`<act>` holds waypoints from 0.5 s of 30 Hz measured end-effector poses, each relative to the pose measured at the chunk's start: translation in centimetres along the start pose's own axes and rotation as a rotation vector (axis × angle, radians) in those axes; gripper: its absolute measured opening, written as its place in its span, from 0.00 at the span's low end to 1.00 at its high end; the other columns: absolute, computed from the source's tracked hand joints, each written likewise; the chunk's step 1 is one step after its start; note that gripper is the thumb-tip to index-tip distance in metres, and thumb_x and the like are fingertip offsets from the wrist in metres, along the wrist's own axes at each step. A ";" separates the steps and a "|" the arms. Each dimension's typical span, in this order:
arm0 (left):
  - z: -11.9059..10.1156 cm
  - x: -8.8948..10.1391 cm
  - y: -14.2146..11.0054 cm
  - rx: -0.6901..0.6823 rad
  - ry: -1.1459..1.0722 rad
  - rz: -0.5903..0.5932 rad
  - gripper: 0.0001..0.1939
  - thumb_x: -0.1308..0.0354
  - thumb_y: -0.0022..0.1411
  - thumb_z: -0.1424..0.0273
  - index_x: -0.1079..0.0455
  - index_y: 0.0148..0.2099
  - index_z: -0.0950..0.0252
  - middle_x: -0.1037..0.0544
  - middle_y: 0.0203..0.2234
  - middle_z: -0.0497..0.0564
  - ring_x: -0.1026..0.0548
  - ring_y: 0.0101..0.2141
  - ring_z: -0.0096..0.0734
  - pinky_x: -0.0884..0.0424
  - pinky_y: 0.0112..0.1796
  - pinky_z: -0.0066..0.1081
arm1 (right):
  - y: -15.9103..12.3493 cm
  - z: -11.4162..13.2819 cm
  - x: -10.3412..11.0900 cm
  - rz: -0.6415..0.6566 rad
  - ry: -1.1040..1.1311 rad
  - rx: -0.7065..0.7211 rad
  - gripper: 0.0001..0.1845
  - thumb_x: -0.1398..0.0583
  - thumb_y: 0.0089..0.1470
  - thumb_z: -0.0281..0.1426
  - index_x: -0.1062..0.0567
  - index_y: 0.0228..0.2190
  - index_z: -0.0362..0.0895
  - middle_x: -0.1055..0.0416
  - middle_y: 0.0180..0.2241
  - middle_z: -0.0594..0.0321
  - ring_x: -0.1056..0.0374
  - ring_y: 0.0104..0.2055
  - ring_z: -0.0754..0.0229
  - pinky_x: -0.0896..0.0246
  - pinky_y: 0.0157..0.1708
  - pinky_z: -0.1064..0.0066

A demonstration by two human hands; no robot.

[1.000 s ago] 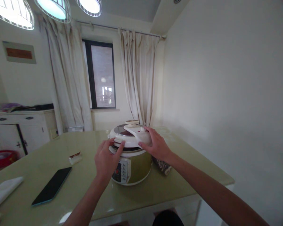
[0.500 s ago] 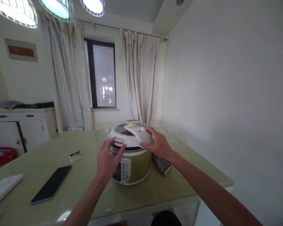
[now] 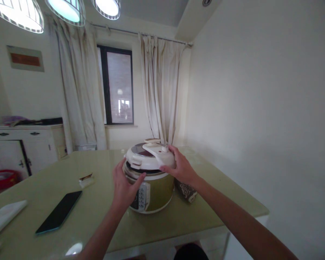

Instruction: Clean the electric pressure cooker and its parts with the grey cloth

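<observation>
An electric pressure cooker [image 3: 159, 193] with a green body and a control panel on its front left stands on the table. Its white lid [image 3: 141, 163] sits slightly tilted on top, and a dark gap shows between lid and body at the front left. My right hand [image 3: 182, 168] grips the right side of the lid, thumb in front, beside the lid's handle. Curved around the left of the cooker's upper rim is my left hand [image 3: 124, 187], its thumb against the front above the panel. The far fingertips of both hands are partly hidden.
A patterned brown cloth item [image 3: 186, 191] lies right behind the cooker. On the left of the table [image 3: 103, 206] are a dark phone [image 3: 59, 212], a small white packet [image 3: 86, 180] and a white flat object [image 3: 5, 216]. A wall [image 3: 260, 108] stands along the right.
My left hand has dropped from the lid's front left edge to the cooker's rim, its fingers moving round the side. The gap under the lid shows more. My right hand stays on the lid.
</observation>
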State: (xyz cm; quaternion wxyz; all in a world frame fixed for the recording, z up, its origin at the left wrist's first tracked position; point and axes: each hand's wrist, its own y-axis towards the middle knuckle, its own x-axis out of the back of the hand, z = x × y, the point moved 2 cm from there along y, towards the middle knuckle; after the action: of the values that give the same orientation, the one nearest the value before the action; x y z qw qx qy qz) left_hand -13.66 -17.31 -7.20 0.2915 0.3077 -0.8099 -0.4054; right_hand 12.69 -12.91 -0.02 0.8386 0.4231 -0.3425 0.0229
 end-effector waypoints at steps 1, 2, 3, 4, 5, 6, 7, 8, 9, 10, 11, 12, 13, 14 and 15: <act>0.4 -0.3 -0.5 0.030 -0.022 0.015 0.49 0.34 0.61 0.47 0.47 0.73 0.66 0.34 0.65 0.67 0.36 0.66 0.57 0.36 0.64 0.56 | -0.1 -0.1 -0.2 0.007 -0.016 -0.008 0.56 0.30 0.51 0.56 0.43 0.70 0.44 0.36 0.67 0.43 0.37 0.67 0.37 0.43 0.66 0.43; 0.7 -0.6 -0.9 0.058 -0.046 0.036 0.50 0.34 0.61 0.47 0.50 0.75 0.66 0.36 0.67 0.67 0.37 0.67 0.57 0.37 0.65 0.56 | -0.2 -0.1 -0.4 0.011 -0.032 -0.011 0.58 0.29 0.50 0.56 0.44 0.71 0.44 0.37 0.68 0.41 0.38 0.68 0.36 0.44 0.67 0.42; 0.9 -0.9 -1.4 0.084 -0.064 0.056 0.52 0.35 0.61 0.47 0.52 0.76 0.66 0.38 0.68 0.68 0.38 0.68 0.57 0.39 0.66 0.56 | -0.2 -0.2 -0.6 0.013 -0.045 -0.011 0.59 0.29 0.50 0.56 0.44 0.71 0.43 0.38 0.68 0.41 0.39 0.69 0.35 0.45 0.67 0.41; 1.1 -1.1 -1.8 0.103 -0.072 0.073 0.54 0.34 0.60 0.47 0.54 0.77 0.66 0.39 0.70 0.68 0.40 0.69 0.58 0.40 0.67 0.57 | -0.2 -0.2 -0.7 0.012 -0.055 -0.010 0.59 0.30 0.50 0.56 0.44 0.71 0.43 0.38 0.68 0.40 0.39 0.69 0.35 0.45 0.68 0.41; 1.3 -1.4 -2.2 0.117 -0.073 0.083 0.57 0.33 0.59 0.46 0.56 0.77 0.66 0.41 0.71 0.69 0.42 0.70 0.60 0.42 0.68 0.58 | -0.3 -0.1 -0.7 0.006 -0.064 -0.009 0.59 0.30 0.51 0.56 0.44 0.71 0.43 0.37 0.68 0.40 0.38 0.69 0.36 0.45 0.68 0.42; 1.4 -1.7 -2.5 0.127 -0.066 0.085 0.60 0.33 0.57 0.45 0.58 0.78 0.66 0.44 0.72 0.69 0.44 0.71 0.62 0.44 0.69 0.59 | -0.3 -0.1 -0.8 -0.002 -0.071 -0.006 0.58 0.30 0.51 0.56 0.44 0.71 0.43 0.37 0.68 0.41 0.38 0.69 0.36 0.45 0.68 0.42; 1.4 -2.0 -2.9 0.134 -0.055 0.084 0.63 0.32 0.56 0.44 0.60 0.78 0.67 0.46 0.73 0.70 0.46 0.72 0.65 0.45 0.69 0.60 | -0.4 0.0 -0.8 -0.010 -0.077 -0.002 0.58 0.30 0.51 0.56 0.44 0.71 0.43 0.36 0.67 0.41 0.37 0.68 0.36 0.45 0.67 0.42; 1.4 -2.2 -3.2 0.139 -0.041 0.076 0.65 0.32 0.54 0.44 0.62 0.79 0.68 0.48 0.74 0.72 0.47 0.72 0.67 0.47 0.69 0.61 | -0.5 0.1 -0.9 -0.019 -0.083 0.004 0.59 0.30 0.51 0.56 0.44 0.72 0.43 0.35 0.67 0.42 0.37 0.68 0.36 0.45 0.67 0.42; 1.3 -2.5 -3.5 0.138 -0.022 0.069 0.67 0.31 0.54 0.43 0.64 0.79 0.70 0.50 0.74 0.73 0.48 0.72 0.69 0.47 0.69 0.63 | -0.5 0.2 -1.0 -0.029 -0.089 0.010 0.59 0.30 0.51 0.56 0.45 0.72 0.43 0.35 0.67 0.42 0.37 0.68 0.36 0.45 0.67 0.42; 1.1 -2.7 -3.8 0.131 0.001 0.061 0.69 0.31 0.53 0.43 0.65 0.79 0.71 0.52 0.75 0.74 0.50 0.73 0.71 0.48 0.69 0.64 | -0.6 0.3 -1.1 -0.041 -0.095 0.014 0.60 0.30 0.50 0.56 0.45 0.72 0.43 0.35 0.67 0.42 0.37 0.68 0.36 0.44 0.67 0.42; 0.9 -2.9 -4.1 0.119 0.027 0.052 0.70 0.30 0.52 0.43 0.66 0.79 0.71 0.54 0.75 0.75 0.52 0.73 0.71 0.49 0.69 0.65 | -0.6 0.4 -1.2 -0.054 -0.103 0.013 0.59 0.30 0.50 0.56 0.45 0.72 0.43 0.35 0.67 0.42 0.37 0.68 0.36 0.44 0.67 0.42; 0.7 -3.0 -4.4 0.101 0.052 0.046 0.70 0.29 0.52 0.44 0.66 0.79 0.71 0.56 0.75 0.75 0.54 0.73 0.71 0.49 0.69 0.66 | -0.6 0.5 -1.3 -0.067 -0.111 0.008 0.59 0.30 0.50 0.55 0.44 0.72 0.43 0.35 0.67 0.42 0.37 0.67 0.35 0.44 0.67 0.42; 0.5 -3.0 -4.5 0.082 0.072 0.046 0.71 0.29 0.51 0.45 0.67 0.79 0.71 0.56 0.75 0.75 0.55 0.74 0.71 0.49 0.69 0.66 | -0.5 0.7 -1.4 -0.077 -0.118 -0.002 0.58 0.29 0.50 0.54 0.43 0.71 0.42 0.34 0.66 0.41 0.36 0.66 0.35 0.43 0.66 0.42; 0.4 -3.0 -4.7 0.063 0.087 0.049 0.71 0.28 0.51 0.45 0.67 0.79 0.70 0.56 0.76 0.74 0.56 0.74 0.70 0.49 0.68 0.66 | -0.3 0.8 -1.5 -0.085 -0.122 -0.012 0.58 0.29 0.49 0.53 0.41 0.71 0.42 0.33 0.65 0.42 0.35 0.65 0.35 0.42 0.66 0.43; 0.2 -3.0 -4.8 0.048 0.095 0.054 0.71 0.28 0.51 0.45 0.67 0.79 0.69 0.55 0.75 0.74 0.55 0.74 0.69 0.49 0.68 0.66 | -0.1 0.9 -1.5 -0.091 -0.122 -0.022 0.57 0.28 0.48 0.52 0.40 0.70 0.41 0.31 0.64 0.42 0.34 0.64 0.35 0.40 0.65 0.43</act>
State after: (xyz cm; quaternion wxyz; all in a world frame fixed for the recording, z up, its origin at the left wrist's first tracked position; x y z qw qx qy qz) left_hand -10.69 -17.31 -11.98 0.3332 0.3115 -0.8126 -0.3628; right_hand 11.09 -13.27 -0.56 0.8208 0.4296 -0.3737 -0.0451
